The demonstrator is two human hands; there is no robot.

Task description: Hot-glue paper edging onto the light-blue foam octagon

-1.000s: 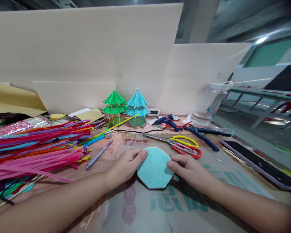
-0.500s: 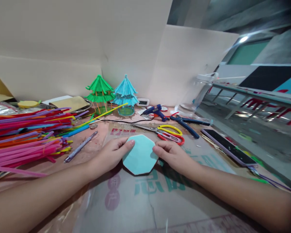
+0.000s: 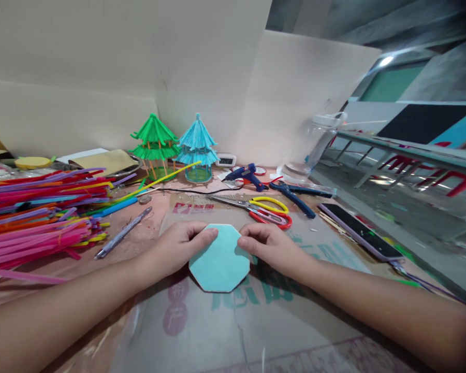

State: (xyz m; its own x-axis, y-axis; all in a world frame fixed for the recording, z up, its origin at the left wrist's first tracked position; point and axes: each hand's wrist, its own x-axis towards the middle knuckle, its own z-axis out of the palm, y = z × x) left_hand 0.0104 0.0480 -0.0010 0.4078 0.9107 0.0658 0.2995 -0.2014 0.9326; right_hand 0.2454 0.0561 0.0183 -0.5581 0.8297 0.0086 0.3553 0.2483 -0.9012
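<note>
A pale turquoise octagonal piece of card [image 3: 219, 261] is held out over the cardboard sheet [image 3: 202, 336] with printed lettering. My left hand [image 3: 184, 246] pinches its upper left edge, thumb on top and fingers underneath. On the upper right edge, my right hand [image 3: 267, 246] grips it between thumb and curled fingers. Just beyond the card lie scissors [image 3: 270, 211] with yellow and red handles. Farther back stand a green pavilion model [image 3: 155, 147] and a blue pavilion model [image 3: 198, 150], both with tiered roofs.
Bundles of coloured pipe cleaners [image 3: 42, 223] spread across the left, beside a pen [image 3: 123, 233]. Behind the scissors are a blue glue gun [image 3: 243, 176] and dark-handled pliers [image 3: 295, 197]. A phone [image 3: 359, 231] lies to the right, and a clear jug [image 3: 314, 145] stands at the back right.
The octagonal card has turned slightly and come a little nearer and lower, with both hands still on it. The whole view has shifted slightly.
</note>
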